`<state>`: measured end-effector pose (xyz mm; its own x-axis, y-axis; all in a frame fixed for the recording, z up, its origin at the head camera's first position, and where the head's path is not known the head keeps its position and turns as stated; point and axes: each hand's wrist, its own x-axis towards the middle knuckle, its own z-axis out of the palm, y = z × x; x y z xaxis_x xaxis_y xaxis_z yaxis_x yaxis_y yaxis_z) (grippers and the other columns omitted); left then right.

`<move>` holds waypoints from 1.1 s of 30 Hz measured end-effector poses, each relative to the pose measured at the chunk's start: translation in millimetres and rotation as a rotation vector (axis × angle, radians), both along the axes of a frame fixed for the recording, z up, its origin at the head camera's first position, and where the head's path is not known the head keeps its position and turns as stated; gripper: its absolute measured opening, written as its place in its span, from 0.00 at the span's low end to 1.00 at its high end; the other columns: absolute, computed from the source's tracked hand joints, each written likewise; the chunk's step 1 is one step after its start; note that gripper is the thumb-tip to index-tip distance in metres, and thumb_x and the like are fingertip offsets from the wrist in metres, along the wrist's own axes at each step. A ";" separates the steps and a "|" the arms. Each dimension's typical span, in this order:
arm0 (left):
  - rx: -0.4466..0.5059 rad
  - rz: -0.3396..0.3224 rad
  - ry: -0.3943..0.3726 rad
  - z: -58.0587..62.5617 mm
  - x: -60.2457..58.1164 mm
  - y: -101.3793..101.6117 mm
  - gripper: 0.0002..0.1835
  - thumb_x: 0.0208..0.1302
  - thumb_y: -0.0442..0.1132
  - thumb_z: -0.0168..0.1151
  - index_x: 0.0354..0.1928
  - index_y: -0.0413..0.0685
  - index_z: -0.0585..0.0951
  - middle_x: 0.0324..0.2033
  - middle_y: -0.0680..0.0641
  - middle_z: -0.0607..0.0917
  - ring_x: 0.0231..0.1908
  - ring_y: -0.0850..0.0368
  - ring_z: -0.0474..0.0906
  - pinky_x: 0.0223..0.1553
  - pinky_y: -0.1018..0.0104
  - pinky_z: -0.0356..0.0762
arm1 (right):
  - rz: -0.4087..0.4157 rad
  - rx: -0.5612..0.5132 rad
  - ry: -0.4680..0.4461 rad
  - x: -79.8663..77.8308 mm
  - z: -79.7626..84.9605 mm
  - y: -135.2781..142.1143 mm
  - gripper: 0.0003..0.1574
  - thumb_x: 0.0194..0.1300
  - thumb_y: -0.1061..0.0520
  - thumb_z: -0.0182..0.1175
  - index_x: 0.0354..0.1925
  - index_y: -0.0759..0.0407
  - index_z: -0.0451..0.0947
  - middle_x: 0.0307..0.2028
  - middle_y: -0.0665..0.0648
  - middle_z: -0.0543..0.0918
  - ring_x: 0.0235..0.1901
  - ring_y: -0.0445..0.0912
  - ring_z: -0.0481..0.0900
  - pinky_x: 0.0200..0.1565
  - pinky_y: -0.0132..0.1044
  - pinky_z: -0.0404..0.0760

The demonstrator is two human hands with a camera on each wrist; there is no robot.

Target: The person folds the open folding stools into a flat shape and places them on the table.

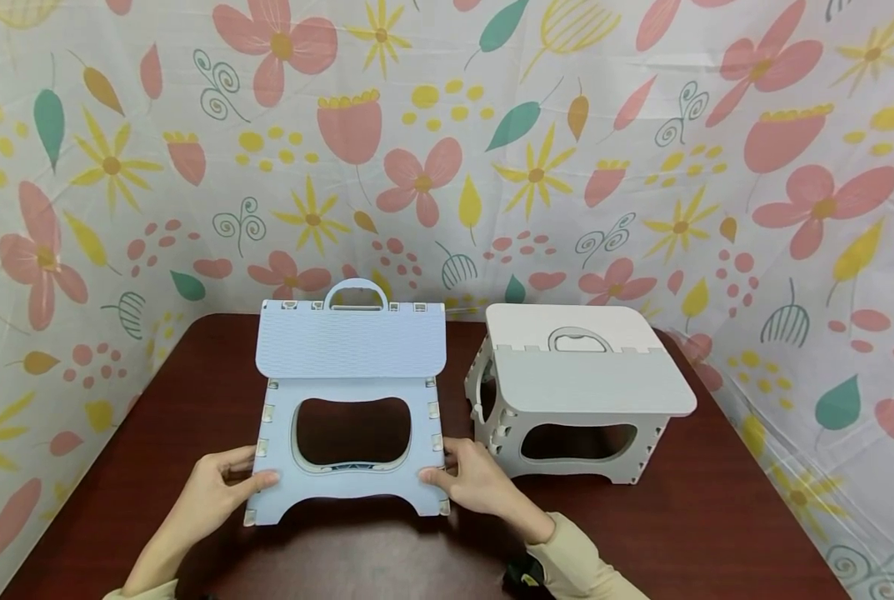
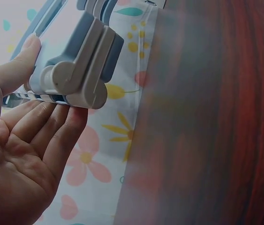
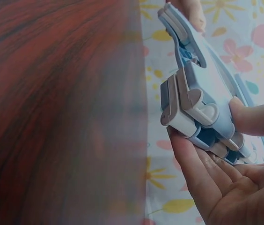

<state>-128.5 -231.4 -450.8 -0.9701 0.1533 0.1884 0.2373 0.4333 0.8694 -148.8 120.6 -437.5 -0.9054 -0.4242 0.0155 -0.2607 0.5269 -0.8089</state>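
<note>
A light blue folding stool (image 1: 351, 342) is held upright, its legs folded nearly flat and its carry handle at the top. One half of its top panel faces forward above the oval opening in the leg panel. My left hand (image 1: 210, 492) grips its lower left edge, thumb on the front. The lower right edge is gripped by my right hand (image 1: 480, 479) in the same way. In the left wrist view, my fingers touch the stacked leg ends of the stool (image 2: 71, 51). The right wrist view shows the folded side of the stool (image 3: 207, 93) between thumb and fingers.
A second folding stool (image 1: 589, 379), white and grey, stands unfolded on the dark red-brown table (image 1: 169, 417) to the right of the blue one. Behind the table hangs a white cloth (image 1: 447, 83) printed with flowers and leaves.
</note>
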 end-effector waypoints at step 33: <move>0.033 -0.009 -0.031 2.1 2.8 2.3 0.18 0.56 0.35 0.64 0.47 0.32 0.78 0.34 0.45 0.87 0.28 0.68 0.81 0.26 0.68 0.79 | -0.017 0.034 -0.026 -0.2 -2.3 0.2 0.17 0.59 0.46 0.61 0.38 0.58 0.78 0.27 0.54 0.86 0.25 0.35 0.79 0.28 0.29 0.75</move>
